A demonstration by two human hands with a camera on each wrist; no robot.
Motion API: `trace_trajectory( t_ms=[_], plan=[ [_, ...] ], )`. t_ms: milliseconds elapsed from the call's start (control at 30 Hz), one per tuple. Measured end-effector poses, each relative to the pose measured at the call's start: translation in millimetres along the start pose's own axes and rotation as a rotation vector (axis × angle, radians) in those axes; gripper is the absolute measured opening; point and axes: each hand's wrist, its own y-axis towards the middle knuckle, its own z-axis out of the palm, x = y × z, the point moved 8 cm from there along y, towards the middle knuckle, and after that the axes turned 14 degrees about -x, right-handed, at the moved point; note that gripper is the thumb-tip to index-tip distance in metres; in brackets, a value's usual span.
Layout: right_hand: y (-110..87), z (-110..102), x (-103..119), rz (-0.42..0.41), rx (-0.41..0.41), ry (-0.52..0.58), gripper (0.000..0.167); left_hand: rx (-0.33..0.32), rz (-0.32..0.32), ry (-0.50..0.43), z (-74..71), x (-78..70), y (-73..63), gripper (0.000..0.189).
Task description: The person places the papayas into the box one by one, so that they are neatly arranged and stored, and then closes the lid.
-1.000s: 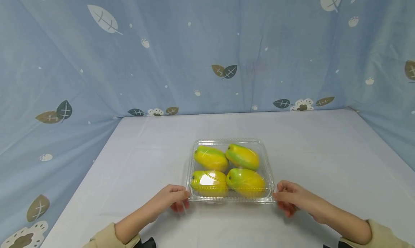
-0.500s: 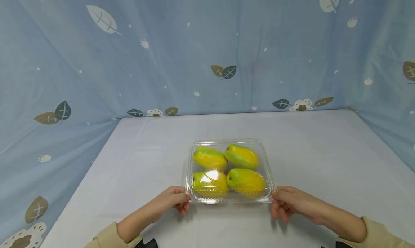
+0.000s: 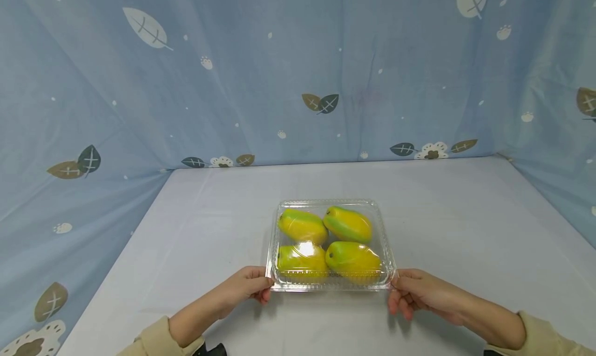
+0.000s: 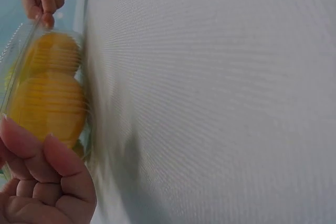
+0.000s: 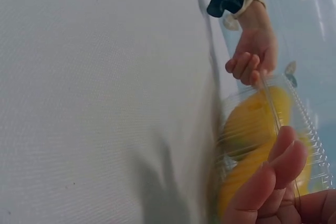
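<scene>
A clear plastic clamshell box [image 3: 331, 284] sits in the middle of the table with its lid down. Inside, several yellow-green mangoes [image 3: 354, 260] lie in two rows. At the box's near left corner, my left hand [image 3: 244, 288] pinches the rim between thumb and fingers. My right hand [image 3: 419, 291] pinches the rim at the near right corner, its other fingers hanging loosely below. Through the box's ribbed side wall, mangoes [image 4: 50, 103] show in the left wrist view. The thin rim [image 5: 273, 108] of the box runs between both hands in the right wrist view.
A white cloth [image 3: 223, 216] covers the table. Blue curtains [image 3: 261, 76] printed with leaves and paws hang behind it and at both sides. A dark strap [image 5: 226, 4] is on the left wrist.
The right hand's fingers have shifted slightly left and down, closing on the box's corner. The left hand has hardly moved, and the box stays in nearly the same place.
</scene>
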Motion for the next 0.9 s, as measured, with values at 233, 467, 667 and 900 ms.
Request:
trace_trajectory(
  t_ms=[233,467,667,900],
  plan=[
    [0.9,1,2,-0.005,0.04,0.022,0.037,0.015,-0.016,0.016,-0.8,1.0,0.2,0.023],
    [2.9,-8,0,0.008,-0.004,-0.019,0.034,0.021,-0.045,0.013,-4.9,5.5,4.2,0.023],
    [2.3,-17,0,0.02,-0.084,-0.148,0.036,0.047,-0.029,-0.002,-8.5,9.6,4.4,0.027],
    [-0.9,-39,28,-0.106,-0.282,-0.49,0.048,-0.022,0.02,0.083,-30.3,-0.2,2.4,0.036]
  ],
)
